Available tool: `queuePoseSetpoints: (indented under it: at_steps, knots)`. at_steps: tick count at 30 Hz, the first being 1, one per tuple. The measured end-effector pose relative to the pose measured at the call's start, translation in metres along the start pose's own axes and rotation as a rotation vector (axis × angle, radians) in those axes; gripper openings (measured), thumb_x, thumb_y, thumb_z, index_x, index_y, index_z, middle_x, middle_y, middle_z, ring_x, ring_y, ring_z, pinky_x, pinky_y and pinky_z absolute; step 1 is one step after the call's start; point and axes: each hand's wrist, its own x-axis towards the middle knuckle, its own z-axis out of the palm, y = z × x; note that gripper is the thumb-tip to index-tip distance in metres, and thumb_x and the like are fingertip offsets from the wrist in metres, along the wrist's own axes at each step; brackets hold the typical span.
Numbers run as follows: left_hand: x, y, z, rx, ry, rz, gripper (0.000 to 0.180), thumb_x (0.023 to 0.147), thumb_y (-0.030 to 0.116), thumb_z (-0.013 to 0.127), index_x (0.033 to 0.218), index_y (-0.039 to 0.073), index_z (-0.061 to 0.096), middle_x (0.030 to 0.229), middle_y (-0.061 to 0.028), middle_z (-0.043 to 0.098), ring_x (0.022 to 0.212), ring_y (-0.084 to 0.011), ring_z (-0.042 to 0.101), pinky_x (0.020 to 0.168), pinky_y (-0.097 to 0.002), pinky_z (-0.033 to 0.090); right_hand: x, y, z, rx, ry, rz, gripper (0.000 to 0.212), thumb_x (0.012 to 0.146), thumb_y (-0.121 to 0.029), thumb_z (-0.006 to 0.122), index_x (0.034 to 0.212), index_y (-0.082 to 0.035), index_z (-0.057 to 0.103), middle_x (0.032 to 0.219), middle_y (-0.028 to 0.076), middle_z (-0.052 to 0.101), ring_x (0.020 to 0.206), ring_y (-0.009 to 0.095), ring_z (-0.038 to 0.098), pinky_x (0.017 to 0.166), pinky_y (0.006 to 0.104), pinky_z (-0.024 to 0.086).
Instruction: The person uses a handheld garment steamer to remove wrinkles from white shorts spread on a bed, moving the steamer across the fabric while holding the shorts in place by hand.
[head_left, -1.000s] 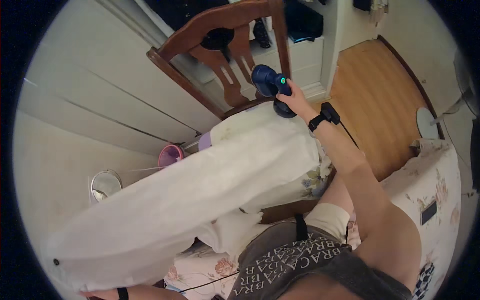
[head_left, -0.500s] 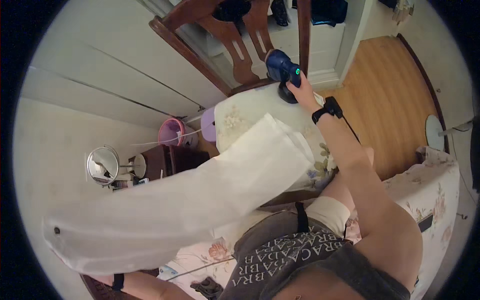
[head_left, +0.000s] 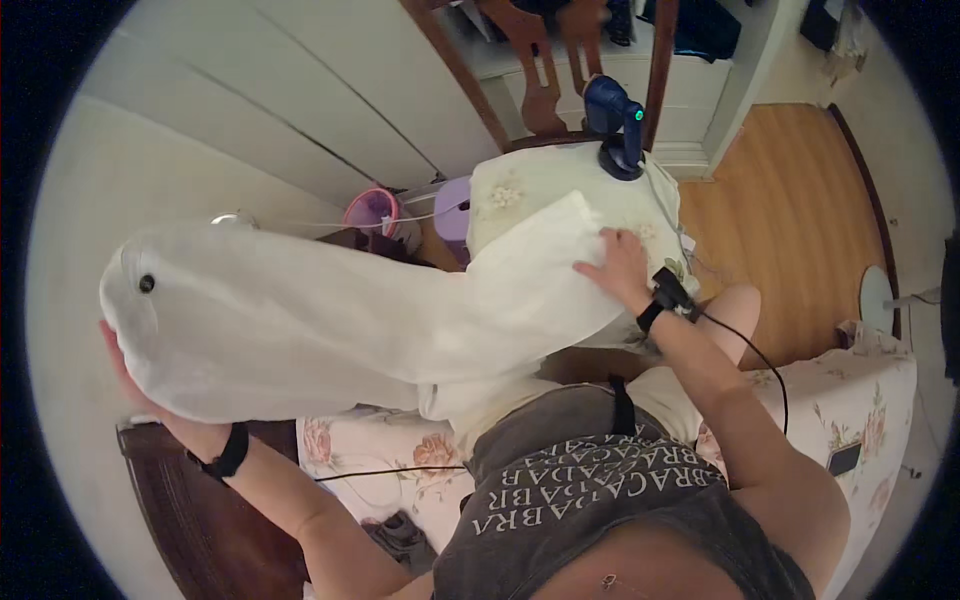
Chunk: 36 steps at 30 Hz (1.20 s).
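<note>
White cloth trousers (head_left: 330, 310), with a dark button near the waist end, stretch from the left across to a padded, flower-print covered chair seat (head_left: 545, 165). My left hand (head_left: 130, 370) holds up the button end at the far left; most of its fingers are hidden behind the cloth. At the other end, my right hand (head_left: 622, 268) lies on the cloth over the seat, fingers spread. Beyond it, a dark blue handheld garment steamer (head_left: 612, 112) with a green light stands upright on its round base at the seat's back right, out of my hands.
The wooden chair back (head_left: 545, 90) rises behind the seat. A purple stool (head_left: 453, 222) and a pink-rimmed bucket (head_left: 372, 212) stand left of the chair. A pale cord runs toward the stool. Flowered bedding (head_left: 800, 385) lies beside me, with a dark phone-like rectangle (head_left: 843, 460) on it.
My right hand has let go of the steamer, now standing on the seat, and come down onto the trousers. My left hand has raised the button end.
</note>
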Motion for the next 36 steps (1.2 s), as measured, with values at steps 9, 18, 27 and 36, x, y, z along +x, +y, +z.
queuePoseSetpoints:
  at_steps: [9,18,27,36]
  knots:
    - [0.004,0.031,-0.071,-0.186,-0.681,-0.136,0.051,0.102,0.041,0.040,0.134,0.002,0.052,0.131,-0.0159,0.058,0.117,-0.0305,0.058,0.102,-0.0441,0.046,0.061,0.126,-0.128,0.616,-0.124,0.529,0.040,0.086,-0.020,0.071,0.119,-0.001,0.058,0.111,0.013,0.066,0.093,0.021,0.063,0.083,0.0336,0.051]
    - [-0.085,-0.092,0.065,0.257,-1.216,-0.273,0.032,0.099,0.030,0.057,0.109,0.001,0.066,0.093,-0.0010,0.069,0.076,-0.0067,0.063,0.068,-0.0227,0.051,0.078,0.069,-0.314,0.410,0.214,-0.007,0.045,0.087,-0.021,0.070,0.128,-0.007,0.059,0.128,0.007,0.061,0.116,0.020,0.057,0.102,0.0367,0.042]
    - [-0.158,-0.154,0.096,0.625,-1.942,0.274,0.037,0.091,0.020,0.069,0.118,-0.004,0.061,0.095,-0.0014,0.066,0.088,-0.0072,0.056,0.077,-0.0241,0.048,0.064,-0.112,-0.289,0.637,-1.270,-0.465,0.055,0.088,-0.039,0.069,0.125,-0.001,0.057,0.118,0.011,0.065,0.107,0.016,0.058,0.093,0.0310,0.044]
    - [-0.069,-0.182,0.029,1.280,-1.642,0.180,0.036,0.081,0.032,0.076,0.099,0.001,0.070,0.086,-0.0125,0.070,0.085,-0.0224,0.066,0.091,-0.0363,0.048,0.086,-0.098,-0.368,0.248,-0.734,-0.492,0.038,0.085,-0.032,0.074,0.075,0.002,0.061,0.061,0.007,0.052,0.060,0.014,0.049,0.056,0.0297,0.040]
